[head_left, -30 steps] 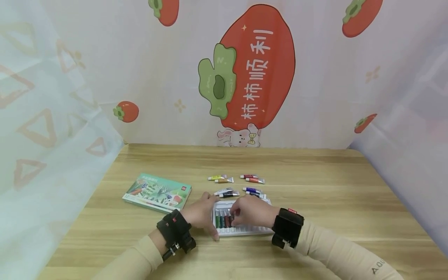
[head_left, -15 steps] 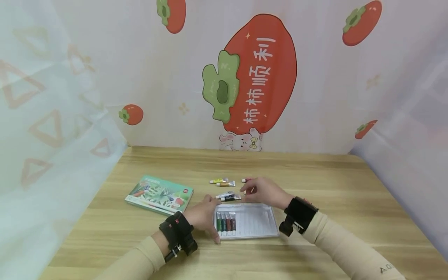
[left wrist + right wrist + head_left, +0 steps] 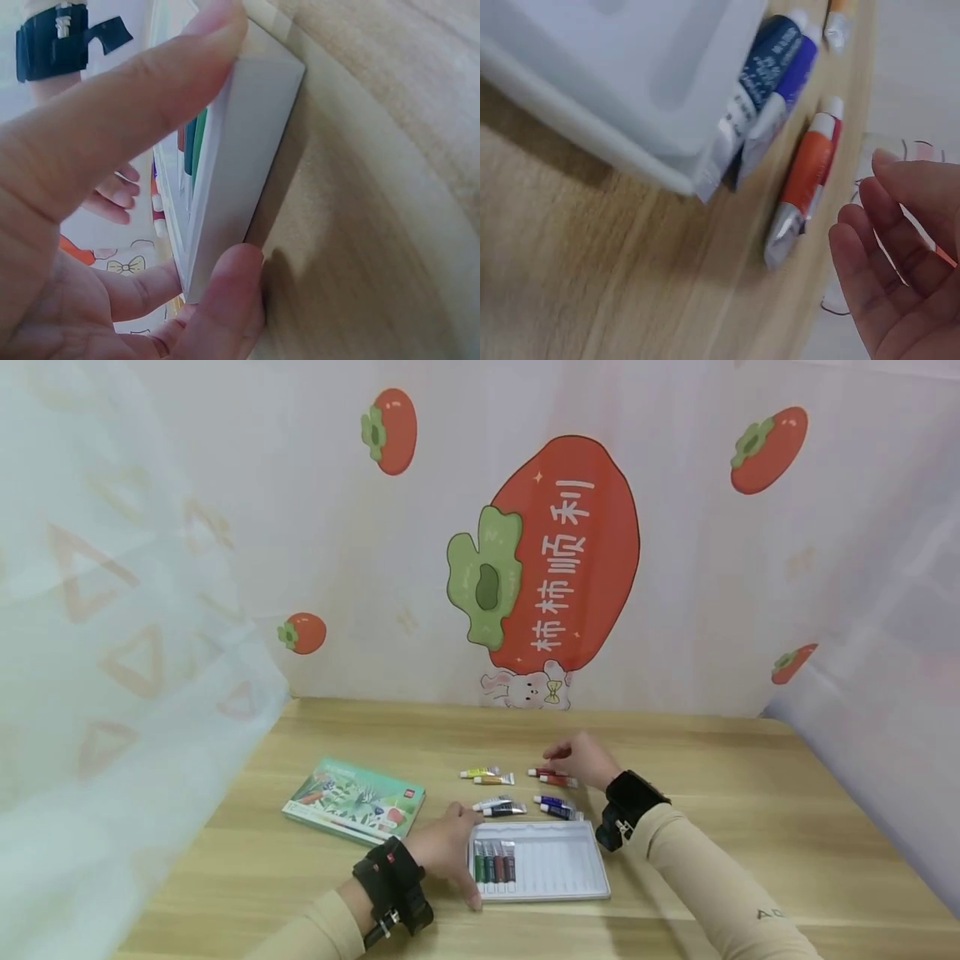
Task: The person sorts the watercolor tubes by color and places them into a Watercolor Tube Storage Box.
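At the far left a green illustrated box (image 3: 356, 797) lies flat on the counter (image 3: 712, 793), set aside, I think, to leave my arms room. Next to it, my left hand (image 3: 446, 850) is clamped across the left end of the white tray (image 3: 558, 860), thumb at the near corner and fingers at the far one, probably so it won't slide. The tray lies just in front of me. At its left end four paint tubes (image 3: 495, 867), green through brown, lie side by side, caps toward me; the ridged floor seems made to space them.

Beyond the tray, loose tubes lie in pairs, caps to the left: the yellow tube (image 3: 474, 772) with the ochre tube (image 3: 491, 781), and nearer me the white tube (image 3: 491, 802) with the black tube (image 3: 504, 810). Farther right come two blue tubes (image 3: 553, 801), near the tray's far rim, and beyond them the red tube (image 3: 536, 772) beside the orange tube (image 3: 558, 782). The pairing looks like sorting by colour.

Rightmost, my right hand (image 3: 583, 762) hovers by the red one, fingers loosely bent and apart, nothing between them.
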The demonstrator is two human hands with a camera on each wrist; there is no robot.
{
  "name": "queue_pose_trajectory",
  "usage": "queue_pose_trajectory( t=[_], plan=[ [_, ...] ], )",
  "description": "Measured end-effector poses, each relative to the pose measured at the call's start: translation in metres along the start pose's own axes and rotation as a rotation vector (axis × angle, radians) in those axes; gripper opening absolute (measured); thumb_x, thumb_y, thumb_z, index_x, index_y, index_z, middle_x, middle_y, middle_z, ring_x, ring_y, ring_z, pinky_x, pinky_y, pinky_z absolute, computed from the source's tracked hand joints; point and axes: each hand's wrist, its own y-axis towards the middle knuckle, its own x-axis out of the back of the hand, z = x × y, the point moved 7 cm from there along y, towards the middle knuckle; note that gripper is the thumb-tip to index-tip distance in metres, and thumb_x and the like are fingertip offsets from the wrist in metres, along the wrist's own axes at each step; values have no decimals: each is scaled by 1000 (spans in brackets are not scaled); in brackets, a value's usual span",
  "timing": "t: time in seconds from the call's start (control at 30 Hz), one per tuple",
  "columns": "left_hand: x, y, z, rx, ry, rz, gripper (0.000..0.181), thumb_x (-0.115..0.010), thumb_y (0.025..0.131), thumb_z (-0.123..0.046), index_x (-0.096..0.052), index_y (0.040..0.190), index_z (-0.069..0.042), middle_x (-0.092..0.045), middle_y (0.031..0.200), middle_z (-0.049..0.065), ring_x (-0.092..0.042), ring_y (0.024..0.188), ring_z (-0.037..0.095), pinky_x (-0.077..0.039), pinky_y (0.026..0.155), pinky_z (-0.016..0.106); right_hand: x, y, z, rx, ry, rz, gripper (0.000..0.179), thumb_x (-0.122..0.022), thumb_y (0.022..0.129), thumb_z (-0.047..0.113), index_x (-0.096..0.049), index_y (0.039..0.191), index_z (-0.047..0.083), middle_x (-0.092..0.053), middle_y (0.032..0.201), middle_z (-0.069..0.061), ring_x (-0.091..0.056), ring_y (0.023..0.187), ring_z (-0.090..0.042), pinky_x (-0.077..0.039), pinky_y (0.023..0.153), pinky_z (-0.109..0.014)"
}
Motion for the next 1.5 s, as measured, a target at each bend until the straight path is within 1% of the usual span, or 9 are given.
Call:
queue_pose_trajectory(
  t=[0.1,0.27,0.5,0.77,0.9,1.03,1.17,1.4,1.5],
  plan=[
    [-8,2,0,-1,-13,9,112,-103,52,-27,-49,146,0,-47,131,20,-58,106,32,-52,96,53,-8,3,-12,-14,-19,8,9,-76,89,1,-80,98,1,-75,94,-6,-65,85,-19,-57,85,-43],
    [-13,4,1,6,-32,11,112,-103,52,-27,-49,147,-2,-47,133,19,-58,107,33,-52,96,53,-9,6,-21,-25,-30,10,11,-78,85,0,-79,96,0,-75,94,-8,-66,88,-22,-57,86,-46],
    [-13,1,1,10,-28,13,112,-103,51,-26,-50,146,-2,-47,134,20,-58,111,35,-52,96,55,-12,5,-23,-77,-42,39,9,-80,85,1,-81,94,3,-75,93,-7,-63,86,-21,-56,85,-44],
    [-11,-1,3,12,-34,11,113,-103,50,-27,-49,146,-2,-47,134,21,-58,111,37,-52,96,57,-15,6,-28,-41,-77,69,8,-81,83,0,-81,91,2,-73,85,-4,-60,78,-19,-54,74,-35],
    [-10,-2,4,-1,-45,14,115,-103,50,-26,-47,148,-1,-45,135,22,-57,112,38,-51,97,58,-10,8,-29,-38,-76,90,6,-79,84,-1,-78,89,2,-70,84,-3,-58,76,-19,-52,70,-32],
    [-5,-2,5,-12,-45,4,117,-103,50,-25,-45,149,1,-43,138,25,-56,114,41,-51,98,59,2,8,-24,-32,-76,71,7,-80,85,2,-76,90,2,-70,87,-4,-58,78,-20,-51,71,-34],
    [-2,0,7,1,-41,2,118,-103,50,-25,-44,149,1,-42,140,26,-56,116,42,-50,98,59,11,7,-22,-30,-69,58,10,-80,85,3,-75,93,2,-70,87,-5,-60,79,-20,-51,70,-34],
    [-2,3,7,2,-40,7,118,-103,50,-25,-44,149,1,-41,141,27,-56,117,44,-50,98,60,14,2,-29,-73,8,62,13,-79,87,3,-74,99,0,-69,86,-5,-61,73,-17,-51,63,-29],
    [-2,3,5,4,-50,12,118,-103,50,-24,-44,149,1,-41,141,27,-55,117,43,-49,99,60,16,-3,-28,-69,58,74,15,-78,87,1,-75,101,-2,-70,85,-5,-60,71,-17,-52,63,-29]
  ],
)
